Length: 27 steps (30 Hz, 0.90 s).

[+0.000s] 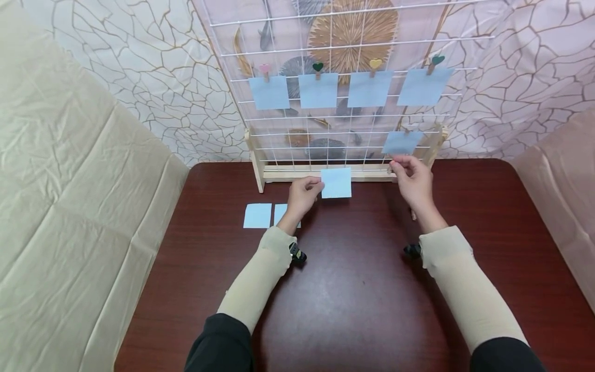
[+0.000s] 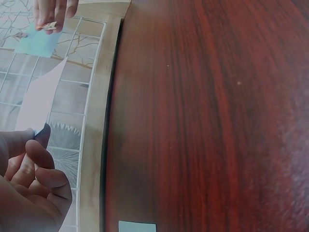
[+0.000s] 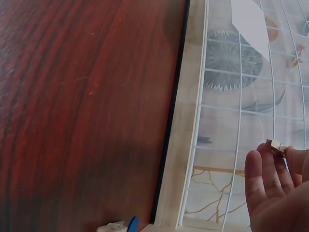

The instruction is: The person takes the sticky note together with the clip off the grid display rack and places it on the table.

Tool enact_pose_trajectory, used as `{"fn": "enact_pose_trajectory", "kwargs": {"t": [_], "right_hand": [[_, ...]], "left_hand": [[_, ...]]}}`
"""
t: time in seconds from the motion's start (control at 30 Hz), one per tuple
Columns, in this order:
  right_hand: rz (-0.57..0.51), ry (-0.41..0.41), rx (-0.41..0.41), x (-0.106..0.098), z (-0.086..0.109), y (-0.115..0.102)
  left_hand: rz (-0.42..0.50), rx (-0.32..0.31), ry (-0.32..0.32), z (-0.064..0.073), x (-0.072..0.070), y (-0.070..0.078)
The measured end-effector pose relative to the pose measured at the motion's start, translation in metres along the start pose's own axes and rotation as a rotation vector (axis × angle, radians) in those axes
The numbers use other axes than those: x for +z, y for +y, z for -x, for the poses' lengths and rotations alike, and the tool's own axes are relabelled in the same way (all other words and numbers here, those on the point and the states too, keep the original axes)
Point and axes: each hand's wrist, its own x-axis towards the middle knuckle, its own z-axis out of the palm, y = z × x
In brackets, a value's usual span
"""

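My left hand (image 1: 302, 196) pinches a light blue paper note (image 1: 337, 183) by its left edge, in front of the rack's wooden base. Between thumb and fingertips, my right hand (image 1: 415, 183) holds a small wooden clothespin (image 3: 276, 146). That hand is just below a blue note (image 1: 401, 143) hanging on the lower right of the white wire grid rack (image 1: 325, 133). In the left wrist view, the held note (image 2: 41, 99) stands tilted, with the right fingers (image 2: 57, 14) beyond it.
Higher on the grid, several blue notes (image 1: 318, 91) hang in a row from heart-topped clothespins (image 1: 318, 67). Two more notes (image 1: 257, 215) lie on the dark wooden table (image 1: 353, 289), one partly behind the left wrist. Another clothespin (image 3: 111, 226) lies by the rack's base.
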Motion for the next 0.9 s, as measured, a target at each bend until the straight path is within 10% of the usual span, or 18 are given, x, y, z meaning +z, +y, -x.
{"fn": "enact_pose_trajectory", "kwargs": {"t": [0.4, 0.9], "right_hand": [[0.084, 0.013, 0.079, -0.025, -0.004, 0.049], [0.091, 0.012, 0.127, -0.045, 0.018, 0.026]], "left_hand": [[-0.023, 0.015, 0.003, 0.005, -0.002, -0.007], [-0.037, -0.020, -0.004, 0.014, -0.003, -0.016]]}}
